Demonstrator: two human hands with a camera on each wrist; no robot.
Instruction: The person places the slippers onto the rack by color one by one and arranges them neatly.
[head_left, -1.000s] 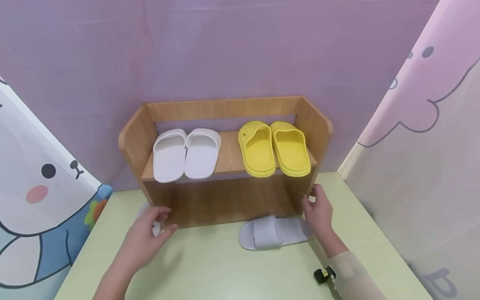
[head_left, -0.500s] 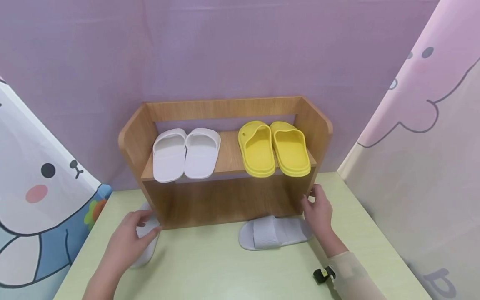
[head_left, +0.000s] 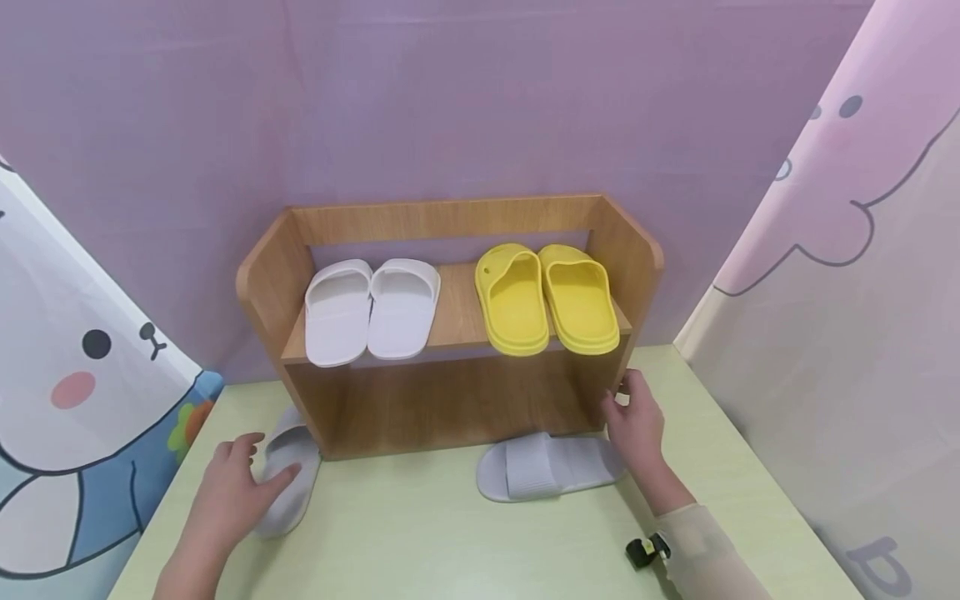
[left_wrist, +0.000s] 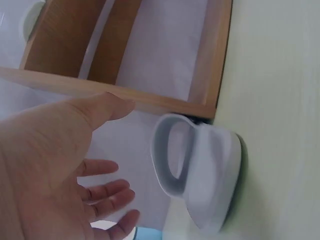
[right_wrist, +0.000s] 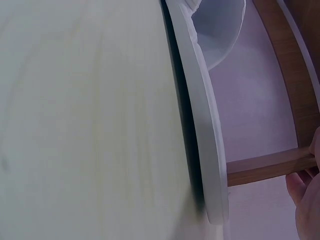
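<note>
Pale wood-grain worktop (head_left: 420, 525) carries it all. Left hand (head_left: 227, 492): fingers spread, slightly bent, holding nothing, near grey slipper 1 of 2 (head_left: 288, 454), arched strap, sole down outside the left end of the rack (head_left: 450, 217). Grey slipper 2 of 2 (head_left: 551, 467), ribbed strap, lies sideways before the rack's right end. Right hand (head_left: 639, 425): fingers pinching that end's edge. Rack is brown wood-grain board, rounded corners. Upper shelf (head_left: 459, 312): 2 smooth white slippers (head_left: 405, 312) left, 2 glossy yellow clogs (head_left: 517, 300) right. Purple cloth (head_left: 480, 100) behind.

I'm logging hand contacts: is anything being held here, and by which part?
The right hand grips the wooden rack by the front edge of its right side panel; the left hand holds nothing.
</note>
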